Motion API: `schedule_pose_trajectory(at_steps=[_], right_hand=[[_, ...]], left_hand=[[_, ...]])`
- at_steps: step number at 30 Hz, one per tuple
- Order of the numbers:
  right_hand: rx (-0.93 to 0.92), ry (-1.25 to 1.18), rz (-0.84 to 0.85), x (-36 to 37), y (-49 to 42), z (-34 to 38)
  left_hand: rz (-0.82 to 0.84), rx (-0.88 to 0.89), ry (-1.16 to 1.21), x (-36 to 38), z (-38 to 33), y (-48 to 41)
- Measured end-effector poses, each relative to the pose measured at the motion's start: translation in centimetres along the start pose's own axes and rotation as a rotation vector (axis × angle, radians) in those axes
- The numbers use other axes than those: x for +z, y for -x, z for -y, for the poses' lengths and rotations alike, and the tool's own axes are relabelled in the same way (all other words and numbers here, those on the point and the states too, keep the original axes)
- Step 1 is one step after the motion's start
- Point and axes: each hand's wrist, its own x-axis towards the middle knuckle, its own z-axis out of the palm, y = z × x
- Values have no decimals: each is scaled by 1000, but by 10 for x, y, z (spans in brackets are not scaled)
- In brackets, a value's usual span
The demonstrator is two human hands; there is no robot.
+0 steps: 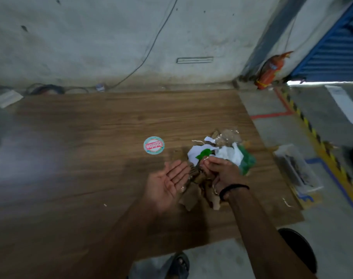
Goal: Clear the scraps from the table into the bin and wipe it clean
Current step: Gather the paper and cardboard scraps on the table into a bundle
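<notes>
The scraps (222,152) lie in one loose heap on the table (91,148), at about 3 o'clock from its middle and close to its right edge. The heap mixes torn white paper (228,154), crumpled green plastic (247,163), crinkled clear film (229,136) at its far side, and ragged brown cardboard pieces (191,200) at its near side.

The right hand (220,170) reaches into the heap from 6 o'clock, fingers curled and pinching scraps at their tips; which piece cannot be told. A black band (233,189) circles its wrist. The left hand (167,184) lies at 9 o'clock of the heap, palm up, fingers straight and together, holding nothing, its edge against the cardboard.

A round printed sticker (153,145), teal-rimmed with red lettering, lies flat at 10 o'clock of the heap. A small white fleck (105,205) sits at 8 o'clock. The tabletop is dark wood-grain laminate.

On the concrete floor at 3 o'clock, just beyond the table's edge, stands the bin (314,181), a clear rectangular plastic tub with dark contents. Yellow-black hazard tape (312,131) runs behind it, and a red fire extinguisher (270,71) leans in the corner at 1 o'clock.
</notes>
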Motion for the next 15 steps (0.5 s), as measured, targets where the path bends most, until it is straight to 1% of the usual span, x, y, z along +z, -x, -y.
schedule_pose_trajectory(at_steps=[1,2,3,5,7,8,10,12,13,15], right_hand=[[-70,102,-19,-11,-3,11],[-162,290,-44,-22,-6,21],[-275,536,-74,-33,-10,29],[-510,991,-124,-48,-14,38],[-700,1279,-90,-56,-19,33],[-757,1372,-42,-59,-24,25],[-844,1494,57,-68,-35,1],[-906,1530,64,-81,-45,-25],[-907,1509,50,-85,-46,-34],[-919,1474,15,-92,-45,-45]], left_hand=[[15,-2,-51,8,7,-5],[25,8,-120,17,14,-9],[21,37,-214,24,20,-15],[-3,155,-445,32,34,-27],[-20,329,-739,35,46,-37],[-14,402,-890,36,52,-40],[6,480,-1176,34,62,-48],[37,509,-1476,25,75,-59],[62,520,-1578,19,81,-63],[108,541,-1682,10,89,-68]])
